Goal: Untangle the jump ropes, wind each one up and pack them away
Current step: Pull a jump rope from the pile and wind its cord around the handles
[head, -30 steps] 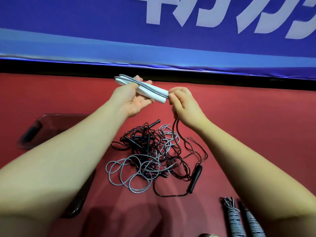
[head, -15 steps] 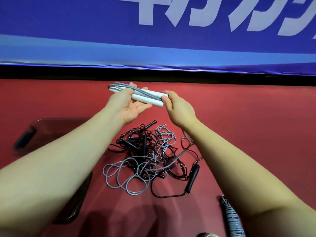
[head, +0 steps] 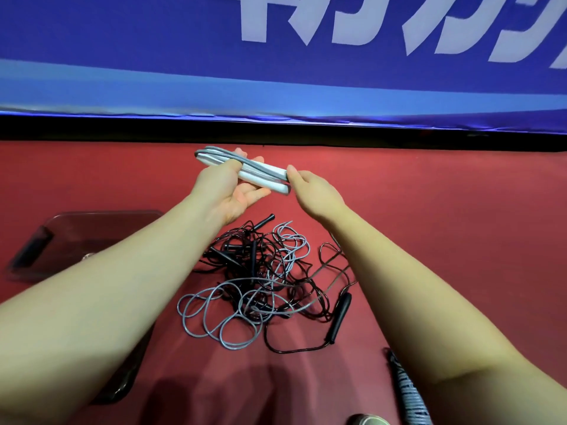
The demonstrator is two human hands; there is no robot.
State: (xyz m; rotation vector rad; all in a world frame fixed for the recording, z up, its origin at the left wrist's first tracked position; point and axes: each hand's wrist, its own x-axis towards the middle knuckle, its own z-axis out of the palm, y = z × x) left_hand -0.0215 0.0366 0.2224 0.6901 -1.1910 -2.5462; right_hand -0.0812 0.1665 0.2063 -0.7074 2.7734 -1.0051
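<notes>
My left hand (head: 228, 187) grips two white handles (head: 264, 179) held side by side, with grey cord laid along them. My right hand (head: 310, 187) pinches the grey cord at the handles' right end. From there the grey rope (head: 214, 314) drops to the red floor into a tangled pile with black ropes (head: 254, 259). One black handle (head: 339, 317) lies at the pile's right edge. Both hands are raised above the pile.
A dark translucent tray (head: 36, 246) lies on the floor at the left, partly under my left forearm. A wound rope with a patterned grey handle (head: 408, 394) lies at the bottom right. A blue banner (head: 276, 72) stands close behind.
My right hand has come up from below the handles to their right end, carrying the grey cord along them. The left hand keeps its grip on the handles.
</notes>
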